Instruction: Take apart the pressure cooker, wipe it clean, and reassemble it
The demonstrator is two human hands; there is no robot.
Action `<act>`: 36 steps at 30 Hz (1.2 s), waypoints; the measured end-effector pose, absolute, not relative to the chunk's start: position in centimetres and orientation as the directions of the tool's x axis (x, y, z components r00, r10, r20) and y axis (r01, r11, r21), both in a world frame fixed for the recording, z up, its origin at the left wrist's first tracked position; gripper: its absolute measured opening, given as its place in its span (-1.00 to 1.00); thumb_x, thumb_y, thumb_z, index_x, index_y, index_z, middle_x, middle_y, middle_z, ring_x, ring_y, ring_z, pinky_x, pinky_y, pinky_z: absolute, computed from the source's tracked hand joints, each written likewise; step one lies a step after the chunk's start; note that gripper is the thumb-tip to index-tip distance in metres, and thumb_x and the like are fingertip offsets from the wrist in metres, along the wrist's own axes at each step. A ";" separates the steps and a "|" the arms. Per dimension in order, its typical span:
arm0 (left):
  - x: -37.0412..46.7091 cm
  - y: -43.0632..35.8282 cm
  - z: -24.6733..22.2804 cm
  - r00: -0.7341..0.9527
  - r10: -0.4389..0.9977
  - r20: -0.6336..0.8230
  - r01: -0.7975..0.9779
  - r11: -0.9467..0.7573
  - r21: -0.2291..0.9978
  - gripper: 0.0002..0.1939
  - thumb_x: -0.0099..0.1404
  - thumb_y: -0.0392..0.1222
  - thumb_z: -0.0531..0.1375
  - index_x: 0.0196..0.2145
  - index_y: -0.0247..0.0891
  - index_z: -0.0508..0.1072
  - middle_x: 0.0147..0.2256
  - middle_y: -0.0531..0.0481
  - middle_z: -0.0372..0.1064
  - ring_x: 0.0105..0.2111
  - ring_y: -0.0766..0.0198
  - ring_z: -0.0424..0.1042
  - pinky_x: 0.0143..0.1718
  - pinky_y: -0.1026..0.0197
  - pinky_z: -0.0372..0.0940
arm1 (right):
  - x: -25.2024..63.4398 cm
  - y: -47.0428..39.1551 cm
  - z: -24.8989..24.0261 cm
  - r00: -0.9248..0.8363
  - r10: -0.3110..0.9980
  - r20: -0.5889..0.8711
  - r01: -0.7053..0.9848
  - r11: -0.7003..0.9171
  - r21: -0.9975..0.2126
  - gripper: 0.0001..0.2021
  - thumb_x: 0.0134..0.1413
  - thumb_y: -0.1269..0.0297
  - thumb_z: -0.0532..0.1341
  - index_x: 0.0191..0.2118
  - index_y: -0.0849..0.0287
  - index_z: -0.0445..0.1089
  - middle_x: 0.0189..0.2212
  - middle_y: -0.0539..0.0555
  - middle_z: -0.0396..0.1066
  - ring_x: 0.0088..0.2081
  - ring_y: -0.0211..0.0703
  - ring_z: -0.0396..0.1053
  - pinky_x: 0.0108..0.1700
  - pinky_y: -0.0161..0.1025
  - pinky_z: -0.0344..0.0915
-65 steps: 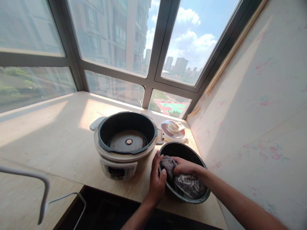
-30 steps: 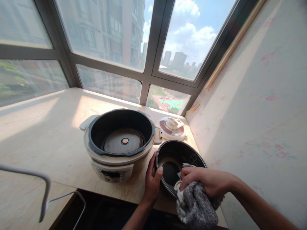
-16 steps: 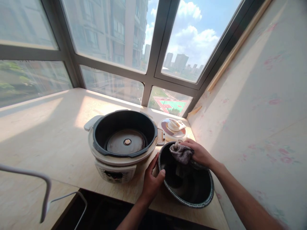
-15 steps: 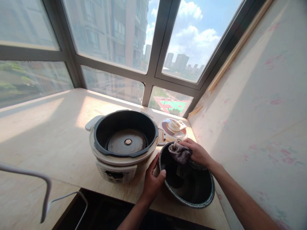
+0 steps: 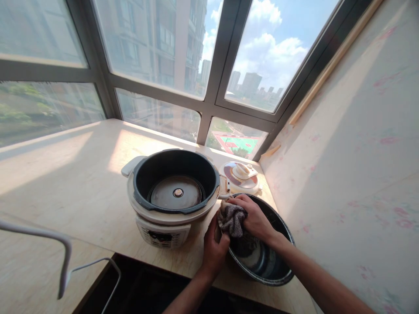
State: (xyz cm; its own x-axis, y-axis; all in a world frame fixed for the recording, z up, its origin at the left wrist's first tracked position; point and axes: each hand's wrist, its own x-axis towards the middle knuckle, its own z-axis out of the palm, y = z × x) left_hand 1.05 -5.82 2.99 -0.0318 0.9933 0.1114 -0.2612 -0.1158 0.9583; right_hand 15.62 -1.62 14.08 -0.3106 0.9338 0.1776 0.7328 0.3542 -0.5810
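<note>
A dark inner pot (image 5: 266, 257) stands tilted at the right of the ledge, its open mouth towards me. My left hand (image 5: 214, 248) holds its left rim, with the thumb near the edge and the fingers on the outer side. Bunched in my right hand (image 5: 257, 220) is a grey-brown cloth (image 5: 232, 219), pressed at the pot's upper left rim close to my left fingers. Part of the far rim is hidden behind my right hand. To the left sits a white electric pressure cooker (image 5: 173, 218), lidless, with a round heating plate (image 5: 176, 193) inside.
Behind the pot lies the cooker's lid (image 5: 241, 176), near the window. A floral-papered wall (image 5: 353, 174) rises close on the right. At the lower left a bent white rod or cable (image 5: 65, 253) crosses the view above the marbled ledge (image 5: 81, 187).
My right hand has moved the cloth leftwards, from inside the pot's far part to the left rim. My left hand stays at the rim. The view has shifted slightly.
</note>
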 end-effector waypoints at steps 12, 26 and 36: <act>0.5 -6.1 4.2 0.003 0.987 0.162 -0.247 -0.156 0.956 -0.39 0.25 -0.21 0.17 0.27 -0.21 0.33 0.27 -0.14 0.30 0.30 -0.01 0.24 0.33 -0.06 0.12 | 21.1 -2.8 16.1 -0.024 0.990 0.139 0.999 0.019 0.036 -0.41 -0.08 0.66 0.06 0.03 0.00 0.47 -0.15 0.10 0.32 -0.33 -0.19 0.31 -0.43 -0.31 0.07; 1.5 -6.2 4.2 -0.040 0.992 0.123 -0.282 -0.130 0.951 -0.48 0.36 -0.14 0.09 0.25 -0.23 0.36 0.27 -0.18 0.30 0.31 0.00 0.22 0.33 -0.06 0.13 | 23.1 -11.9 17.0 0.020 0.997 0.071 0.701 0.036 -0.712 -0.68 -0.03 0.32 0.17 -0.14 0.09 0.54 -0.20 0.12 0.53 -0.16 0.02 0.46 -0.10 -0.14 0.40; 1.0 -5.5 4.5 -0.046 0.984 0.171 -0.283 -0.177 0.943 -0.49 0.29 -0.08 0.16 0.17 -0.21 0.40 0.20 -0.17 0.38 0.22 -0.05 0.33 0.23 -0.09 0.24 | 23.5 -12.8 17.1 0.029 0.990 0.139 0.638 0.088 -0.765 -0.68 -0.05 0.37 0.25 -0.10 0.11 0.52 -0.14 0.10 0.51 -0.13 -0.01 0.46 -0.05 -0.14 0.40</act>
